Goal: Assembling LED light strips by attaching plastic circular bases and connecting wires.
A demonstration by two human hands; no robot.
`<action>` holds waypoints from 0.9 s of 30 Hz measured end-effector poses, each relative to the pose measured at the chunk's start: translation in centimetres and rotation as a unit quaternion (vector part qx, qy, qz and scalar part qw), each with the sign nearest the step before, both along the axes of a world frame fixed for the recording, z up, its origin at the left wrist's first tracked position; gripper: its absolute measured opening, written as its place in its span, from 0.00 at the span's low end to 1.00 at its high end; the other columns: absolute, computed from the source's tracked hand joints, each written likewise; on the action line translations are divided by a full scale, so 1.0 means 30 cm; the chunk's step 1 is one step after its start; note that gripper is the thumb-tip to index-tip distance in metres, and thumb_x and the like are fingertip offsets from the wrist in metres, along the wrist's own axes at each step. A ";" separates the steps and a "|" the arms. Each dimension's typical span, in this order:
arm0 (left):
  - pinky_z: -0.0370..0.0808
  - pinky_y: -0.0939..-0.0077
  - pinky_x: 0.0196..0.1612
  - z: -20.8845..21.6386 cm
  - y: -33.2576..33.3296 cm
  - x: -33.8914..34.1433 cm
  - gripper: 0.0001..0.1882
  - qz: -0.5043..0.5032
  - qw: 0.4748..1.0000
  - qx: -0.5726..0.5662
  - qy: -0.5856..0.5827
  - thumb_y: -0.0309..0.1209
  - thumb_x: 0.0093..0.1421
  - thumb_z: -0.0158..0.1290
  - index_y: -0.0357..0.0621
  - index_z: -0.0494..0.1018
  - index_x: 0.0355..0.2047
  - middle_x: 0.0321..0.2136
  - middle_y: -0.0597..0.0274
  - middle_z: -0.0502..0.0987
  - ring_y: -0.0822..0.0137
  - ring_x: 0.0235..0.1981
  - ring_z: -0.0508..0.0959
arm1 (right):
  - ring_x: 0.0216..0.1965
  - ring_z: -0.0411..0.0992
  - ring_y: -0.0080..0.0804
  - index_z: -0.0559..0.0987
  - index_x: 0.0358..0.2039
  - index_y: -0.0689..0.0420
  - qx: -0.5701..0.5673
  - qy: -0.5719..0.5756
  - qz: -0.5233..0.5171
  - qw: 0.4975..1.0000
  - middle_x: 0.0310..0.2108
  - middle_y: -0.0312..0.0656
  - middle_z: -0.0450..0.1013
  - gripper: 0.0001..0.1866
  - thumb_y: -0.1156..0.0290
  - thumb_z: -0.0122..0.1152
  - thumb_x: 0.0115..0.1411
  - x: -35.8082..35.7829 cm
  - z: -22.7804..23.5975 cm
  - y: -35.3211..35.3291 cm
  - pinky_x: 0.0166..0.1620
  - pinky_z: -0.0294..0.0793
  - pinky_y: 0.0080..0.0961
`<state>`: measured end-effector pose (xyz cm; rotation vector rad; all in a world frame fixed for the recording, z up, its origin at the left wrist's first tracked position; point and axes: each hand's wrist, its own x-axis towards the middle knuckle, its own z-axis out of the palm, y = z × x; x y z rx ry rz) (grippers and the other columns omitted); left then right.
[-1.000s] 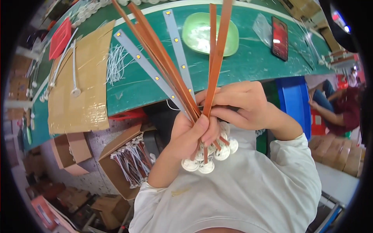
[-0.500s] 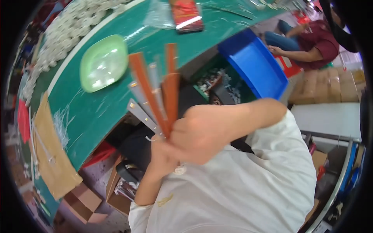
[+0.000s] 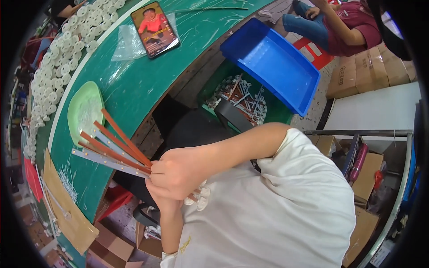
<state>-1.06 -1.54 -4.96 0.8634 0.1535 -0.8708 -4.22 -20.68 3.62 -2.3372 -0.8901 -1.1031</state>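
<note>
My right hand is closed around a bundle of LED light strips, some orange-brown and some grey-white with small yellow dots. The strips fan out to the left, toward a light green plastic dish. Directly beneath, and partly covered by the right, my left hand is closed on the same bundle. White round end pieces stick out behind the hands, close to my white shirt. Most of the left fingers are hidden.
A green table curves ahead, bearing a phone and heaped white round parts. At right, a blue tray leans over a green bin of similar strips. Cardboard lies at left. Another person sits at far right.
The strip bundle has swung from nearly upright to leaning left, and both hands have moved left with it. My view has shifted, so the phone and dish appear farther left.
</note>
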 end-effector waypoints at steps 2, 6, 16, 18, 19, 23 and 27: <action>0.77 0.76 0.36 0.154 -0.125 -0.047 0.16 0.033 0.978 0.054 -0.198 0.31 0.64 0.50 0.39 0.63 0.49 0.39 0.61 0.73 0.68 0.37 0.78 | 0.20 0.68 0.30 0.75 0.29 0.67 0.038 -0.014 0.015 0.999 0.19 0.38 0.65 0.14 0.74 0.62 0.40 0.023 -0.059 0.008 0.18 0.67 0.23; 0.74 0.80 0.38 0.151 -0.151 -0.008 0.15 0.002 0.972 0.084 -0.221 0.27 0.62 0.54 0.36 0.66 0.46 0.38 0.62 0.73 0.73 0.38 0.75 | 0.21 0.70 0.34 0.77 0.28 0.63 0.189 -0.020 0.038 0.981 0.20 0.39 0.69 0.09 0.75 0.62 0.44 0.036 -0.081 -0.023 0.20 0.70 0.29; 0.80 0.69 0.30 0.145 -0.077 0.096 0.26 -0.154 0.961 -0.106 -0.204 0.41 0.59 0.54 0.38 0.59 0.50 0.31 0.57 0.70 0.61 0.28 0.78 | 0.21 0.75 0.25 0.81 0.31 0.65 0.522 0.437 0.169 0.713 0.21 0.41 0.76 0.04 0.78 0.59 0.58 0.009 -0.102 -0.006 0.25 0.74 0.18; 0.79 0.65 0.20 0.080 -0.081 0.078 0.23 -0.126 0.954 -0.127 -0.242 0.46 0.65 0.46 0.39 0.57 0.47 0.27 0.57 0.68 0.62 0.20 0.76 | 0.22 0.73 0.17 0.81 0.31 0.66 0.541 0.488 0.195 0.656 0.22 0.39 0.76 0.05 0.78 0.59 0.59 0.008 -0.111 -0.006 0.28 0.74 0.14; 0.78 0.66 0.20 0.083 -0.093 0.062 0.22 -0.093 0.959 -0.105 -0.246 0.47 0.66 0.44 0.40 0.57 0.46 0.26 0.57 0.68 0.64 0.19 0.75 | 0.22 0.73 0.17 0.81 0.30 0.66 0.571 0.513 0.211 0.605 0.22 0.39 0.76 0.05 0.78 0.59 0.59 0.009 -0.109 -0.010 0.27 0.74 0.14; 0.77 0.70 0.18 0.090 -0.130 0.024 0.18 -0.021 0.963 -0.032 -0.266 0.45 0.70 0.39 0.42 0.58 0.44 0.24 0.57 0.68 0.67 0.16 0.72 | 0.21 0.73 0.19 0.79 0.31 0.66 0.608 0.513 0.239 0.557 0.23 0.40 0.76 0.04 0.78 0.60 0.59 -0.001 -0.096 -0.039 0.26 0.74 0.15; 0.77 0.76 0.29 0.115 -0.145 -0.001 0.15 0.055 0.953 0.062 -0.292 0.41 0.70 0.40 0.40 0.62 0.41 0.29 0.59 0.73 0.71 0.26 0.76 | 0.19 0.74 0.24 0.75 0.31 0.64 0.506 0.409 -0.011 0.760 0.20 0.43 0.75 0.03 0.79 0.60 0.57 -0.055 0.003 0.000 0.23 0.73 0.20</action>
